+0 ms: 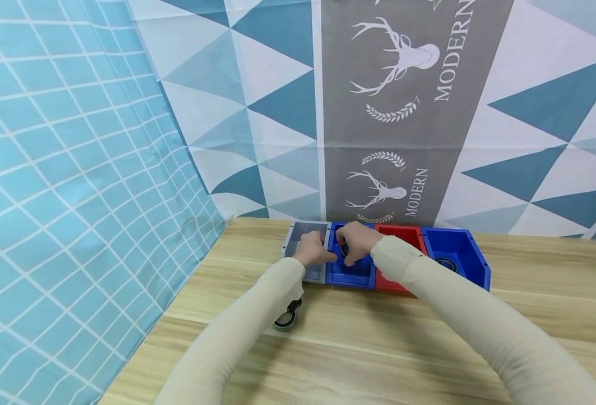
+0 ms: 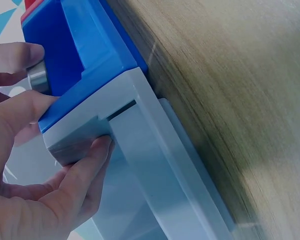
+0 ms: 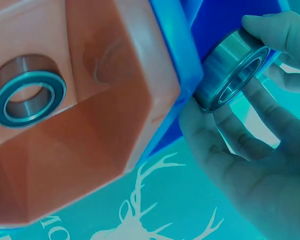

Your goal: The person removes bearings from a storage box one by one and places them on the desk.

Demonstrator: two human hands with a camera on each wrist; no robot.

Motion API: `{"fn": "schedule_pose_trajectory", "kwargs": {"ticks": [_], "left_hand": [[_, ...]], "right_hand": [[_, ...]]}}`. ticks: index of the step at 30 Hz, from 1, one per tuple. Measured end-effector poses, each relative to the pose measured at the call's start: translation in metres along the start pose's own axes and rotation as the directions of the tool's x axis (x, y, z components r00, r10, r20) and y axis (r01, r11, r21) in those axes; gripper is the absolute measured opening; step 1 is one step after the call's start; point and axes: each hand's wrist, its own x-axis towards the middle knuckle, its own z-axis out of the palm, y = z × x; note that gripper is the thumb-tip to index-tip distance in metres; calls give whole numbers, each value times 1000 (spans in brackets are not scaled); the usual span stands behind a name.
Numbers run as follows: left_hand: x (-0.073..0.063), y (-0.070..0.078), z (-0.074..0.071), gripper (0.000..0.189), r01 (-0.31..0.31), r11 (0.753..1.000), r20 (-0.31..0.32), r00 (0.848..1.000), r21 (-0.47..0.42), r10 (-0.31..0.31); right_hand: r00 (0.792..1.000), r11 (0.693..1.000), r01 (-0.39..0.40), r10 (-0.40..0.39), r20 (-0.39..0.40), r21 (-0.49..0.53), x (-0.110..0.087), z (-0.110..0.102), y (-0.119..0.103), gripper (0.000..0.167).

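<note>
My right hand [image 1: 359, 242] holds a metal ball bearing [image 3: 235, 70] between thumb and fingers, over the left blue bin [image 1: 350, 279]. The bearing is a thick silver ring with a dark seal on its face. My left hand [image 2: 55, 185] pinches the wall between the grey bin [image 2: 155, 150] and that blue bin, thumb at the blue rim and fingers inside the grey bin. Another bearing [image 3: 29, 99] lies in the red bin [image 3: 85, 165], which looks orange in the right wrist view; my right forearm covers it in the head view.
At the right end of the row, a second blue bin [image 1: 472, 253] has a bearing [image 1: 447, 263] in it. Nearer me on the wooden table [image 1: 358, 360], a bearing [image 1: 285, 322] lies beside my left sleeve, with a dark piece behind it. Patterned cloth [image 1: 272, 112] hangs behind the bins.
</note>
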Motion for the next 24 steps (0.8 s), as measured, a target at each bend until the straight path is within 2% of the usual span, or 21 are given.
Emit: {"fn": "schedule_pose_trajectory", "kwargs": {"ticks": [6, 15, 24], "left_hand": [[-3, 3, -1, 42, -11, 1000, 0, 1000, -9, 11], [-2, 3, -1, 40, 21, 1000, 9, 1000, 4, -21], [1, 3, -1, 38, 35, 999, 15, 999, 9, -35]], "right_hand": [[1000, 1000, 28, -28, -6, -12, -8, -6, 5, 30], [998, 998, 58, -58, -20, -27, -24, -10, 17, 32], [998, 998, 64, -64, -11, 16, -34, -7, 11, 37]]}}
